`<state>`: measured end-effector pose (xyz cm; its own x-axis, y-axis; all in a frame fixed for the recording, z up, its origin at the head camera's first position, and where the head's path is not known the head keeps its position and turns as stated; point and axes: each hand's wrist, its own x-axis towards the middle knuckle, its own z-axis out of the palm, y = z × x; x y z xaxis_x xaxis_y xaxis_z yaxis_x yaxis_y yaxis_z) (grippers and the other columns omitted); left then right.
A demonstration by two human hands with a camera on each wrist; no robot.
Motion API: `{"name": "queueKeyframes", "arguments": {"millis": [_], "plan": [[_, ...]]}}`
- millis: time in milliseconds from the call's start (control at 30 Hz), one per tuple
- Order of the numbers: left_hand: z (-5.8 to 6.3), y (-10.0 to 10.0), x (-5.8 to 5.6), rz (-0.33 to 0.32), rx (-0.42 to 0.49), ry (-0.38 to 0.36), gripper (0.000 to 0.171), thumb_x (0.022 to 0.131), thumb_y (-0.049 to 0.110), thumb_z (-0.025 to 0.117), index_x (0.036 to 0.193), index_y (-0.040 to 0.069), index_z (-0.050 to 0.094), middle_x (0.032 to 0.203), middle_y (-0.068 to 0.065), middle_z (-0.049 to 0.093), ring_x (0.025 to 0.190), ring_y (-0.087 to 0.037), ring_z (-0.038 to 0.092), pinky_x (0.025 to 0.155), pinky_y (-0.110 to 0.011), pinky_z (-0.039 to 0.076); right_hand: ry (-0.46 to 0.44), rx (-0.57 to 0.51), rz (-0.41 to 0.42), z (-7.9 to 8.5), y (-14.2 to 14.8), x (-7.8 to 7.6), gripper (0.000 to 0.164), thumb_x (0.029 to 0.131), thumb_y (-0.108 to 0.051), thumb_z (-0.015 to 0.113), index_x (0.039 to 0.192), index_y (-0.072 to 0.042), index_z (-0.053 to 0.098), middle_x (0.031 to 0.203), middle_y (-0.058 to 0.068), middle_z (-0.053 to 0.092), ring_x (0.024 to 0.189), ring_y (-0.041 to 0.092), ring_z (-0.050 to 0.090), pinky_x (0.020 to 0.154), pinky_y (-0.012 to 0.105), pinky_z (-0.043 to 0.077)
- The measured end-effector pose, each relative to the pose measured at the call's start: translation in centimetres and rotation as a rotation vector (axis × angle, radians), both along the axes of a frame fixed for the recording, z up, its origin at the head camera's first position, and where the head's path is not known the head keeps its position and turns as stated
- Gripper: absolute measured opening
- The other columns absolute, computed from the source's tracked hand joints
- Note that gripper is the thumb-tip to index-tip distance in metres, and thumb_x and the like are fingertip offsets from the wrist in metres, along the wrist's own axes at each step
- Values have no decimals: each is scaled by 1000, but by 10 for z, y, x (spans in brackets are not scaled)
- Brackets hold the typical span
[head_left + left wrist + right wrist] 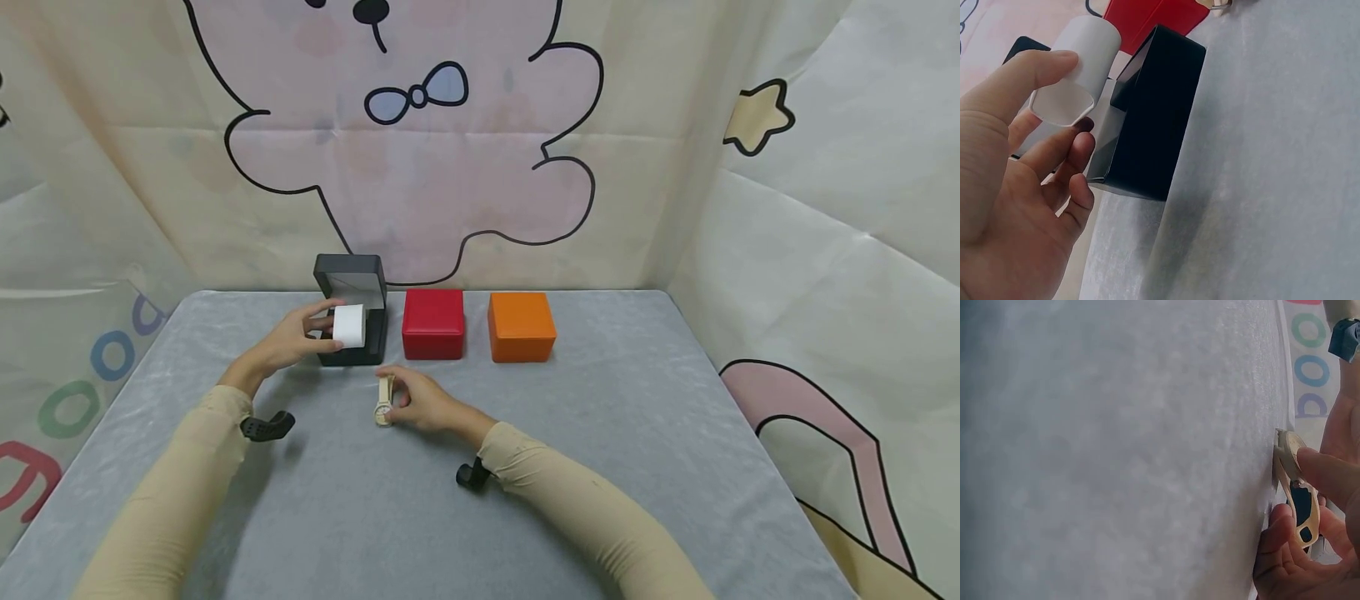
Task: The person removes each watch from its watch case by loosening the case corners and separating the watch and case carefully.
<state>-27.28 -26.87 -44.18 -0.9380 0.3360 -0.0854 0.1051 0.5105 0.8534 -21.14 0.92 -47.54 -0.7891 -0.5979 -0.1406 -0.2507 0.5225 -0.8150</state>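
1. So, left hand (pixel 296 335) pinches a white roll (pixel 350 326) over the open black box (pixel 373 355).
2. Right hand (pixel 431 404) grips a cream watch (pixel 383 407) low at the worktop (pixel 360 517), just in front of that box.
3. Red box (pixel 433 324) and orange box (pixel 522 327) sit alongside.

In the head view we have soft, even light and faint shadows beneath the left hand (pixel 288 340) and right hand (pixel 429 403); in the right wrist view, the cloth (pixel 1116 450) beside that hand blurs, dimming farther away.
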Motion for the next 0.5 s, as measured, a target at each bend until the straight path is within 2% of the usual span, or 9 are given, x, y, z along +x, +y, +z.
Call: {"name": "queueKeyframes", "arguments": {"millis": [200,367,433,500], "plan": [[0,-1,-1,3,0,-13,83,91,19,76,160,14,29,158,-25,39,145,-42,41,90,-28,46,29,25,20,0,0,-3,70,86,-9,79,149,-20,50,120,5,60,72,6,52,66,17,45],[0,-1,-1,8,-2,-13,82,91,19,76,159,14,31,157,-26,41,144,-43,44,89,-28,47,32,40,29,-1,0,-5,72,86,-8,79,151,-20,48,129,8,60,68,6,50,63,16,45],[0,-1,0,10,-5,-9,82,90,19,76,159,13,32,156,-27,42,142,-43,45,88,-28,48,40,49,36,0,0,-5,74,87,-9,79,152,-20,47,134,8,60,69,7,51,64,16,46],[0,0,0,9,-4,-3,81,90,18,76,158,12,32,155,-27,43,142,-43,46,87,-26,48,54,60,44,1,0,-5,75,87,-10,79,153,-21,46,140,7,58,77,9,54,67,18,48]]}}
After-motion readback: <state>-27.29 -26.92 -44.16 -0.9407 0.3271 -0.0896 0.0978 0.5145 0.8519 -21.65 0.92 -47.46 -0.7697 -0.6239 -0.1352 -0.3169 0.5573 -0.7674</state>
